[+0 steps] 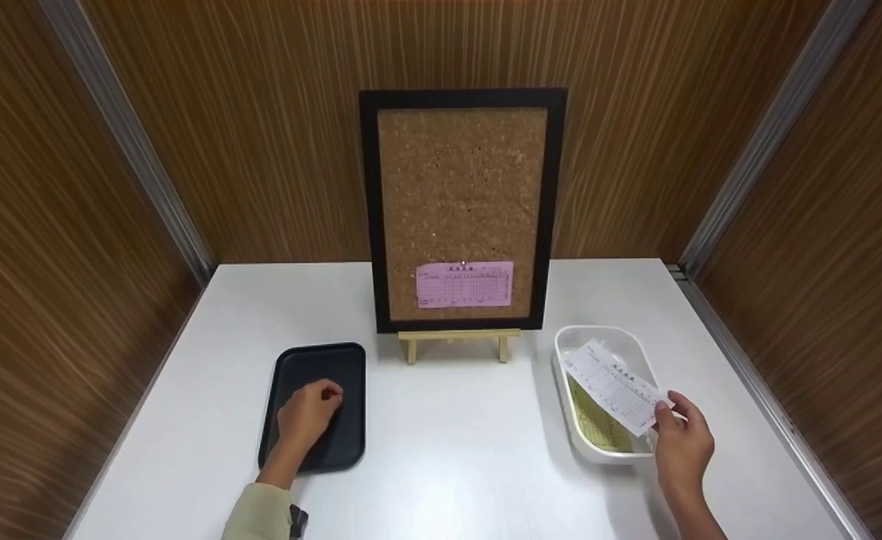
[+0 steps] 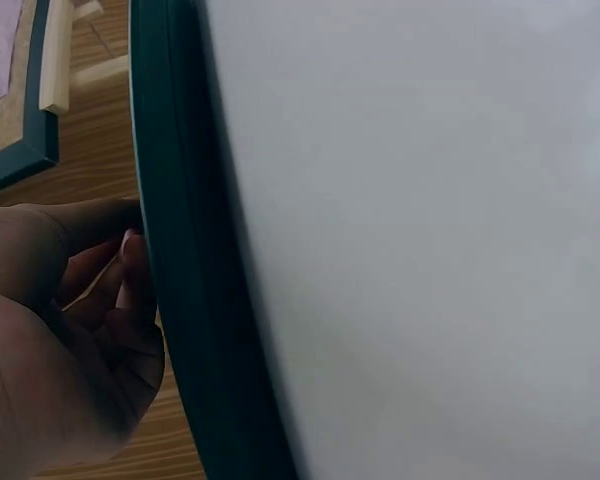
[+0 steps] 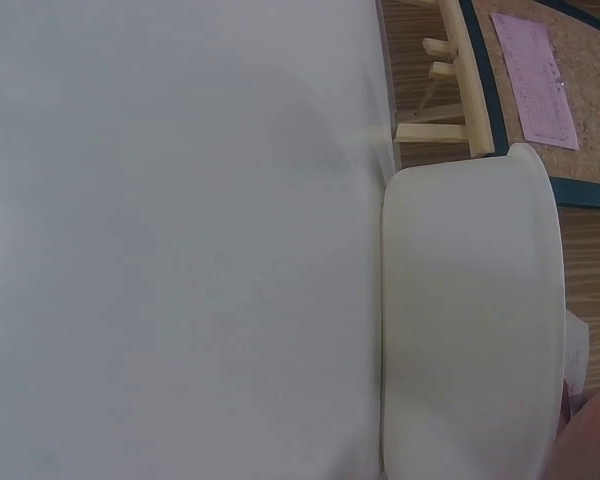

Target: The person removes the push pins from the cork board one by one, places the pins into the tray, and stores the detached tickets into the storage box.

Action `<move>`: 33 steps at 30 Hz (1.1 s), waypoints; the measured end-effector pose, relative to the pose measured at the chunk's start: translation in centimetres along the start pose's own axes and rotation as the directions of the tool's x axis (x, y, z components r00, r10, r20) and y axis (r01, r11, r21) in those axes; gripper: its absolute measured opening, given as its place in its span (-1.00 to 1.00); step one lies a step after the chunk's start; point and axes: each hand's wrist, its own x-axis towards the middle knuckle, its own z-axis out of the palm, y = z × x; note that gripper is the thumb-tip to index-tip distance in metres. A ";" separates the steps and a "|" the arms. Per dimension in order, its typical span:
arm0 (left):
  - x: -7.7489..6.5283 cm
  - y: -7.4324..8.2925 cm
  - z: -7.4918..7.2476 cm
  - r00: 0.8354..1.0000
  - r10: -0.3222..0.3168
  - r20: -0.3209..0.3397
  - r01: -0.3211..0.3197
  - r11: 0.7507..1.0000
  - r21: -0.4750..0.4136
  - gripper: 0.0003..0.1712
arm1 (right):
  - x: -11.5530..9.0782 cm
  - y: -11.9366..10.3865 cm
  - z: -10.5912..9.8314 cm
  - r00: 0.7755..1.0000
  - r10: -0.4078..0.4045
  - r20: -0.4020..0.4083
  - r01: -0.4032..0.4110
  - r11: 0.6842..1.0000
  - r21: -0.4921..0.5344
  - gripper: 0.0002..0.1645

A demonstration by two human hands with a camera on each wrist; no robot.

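My left hand [image 1: 310,412] is over the black tray [image 1: 347,442], its fingers curled and thumb brought to the fingertips. In the left wrist view this hand [image 2: 70,330] shows partly behind the tray's edge [image 2: 195,280]; no object can be made out between its fingertips. My right hand [image 1: 682,442] pinches the lower right corner of a white printed slip [image 1: 613,382] between thumb and fingers. The slip is tilted above the white plastic bin [image 1: 587,446], where yellow slips [image 1: 598,424] lie. In the right wrist view the bin's wall [image 3: 470,320] hides most of that hand.
A black-framed corkboard [image 1: 463,180] stands at the back on a small wooden easel [image 1: 460,335]. A pink printed slip [image 1: 465,286] is fixed low on it with a pin [image 1: 463,263]. Wood-grain panels surround the white table [image 1: 448,450] on three sides.
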 end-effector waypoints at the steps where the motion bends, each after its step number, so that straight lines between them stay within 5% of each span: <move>1: 0.0 0.0 0.0 1.000 -0.001 0.001 0.001 1.000 -0.001 -0.94 | 0.0 -0.1 0.0 1.000 0.003 -0.005 -0.003 1.000 -0.015 -0.52; 13: 0.2 0.0 0.1 0.999 -0.006 0.040 0.006 1.000 0.011 -0.93 | 0.1 0.1 -0.1 0.999 -0.052 -0.014 0.050 0.992 -0.114 -0.52; 27: 0.2 -0.3 -0.2 0.997 -0.026 0.066 0.025 1.000 0.016 -0.93 | -0.3 -0.6 -0.1 0.992 -0.123 -0.029 0.119 0.986 -0.114 -0.63; 33: 0.4 0.0 -0.6 0.998 -0.029 0.062 0.028 0.999 0.029 -0.92 | -0.5 -0.7 -0.5 0.979 -0.186 -0.083 0.162 0.959 -0.233 -0.67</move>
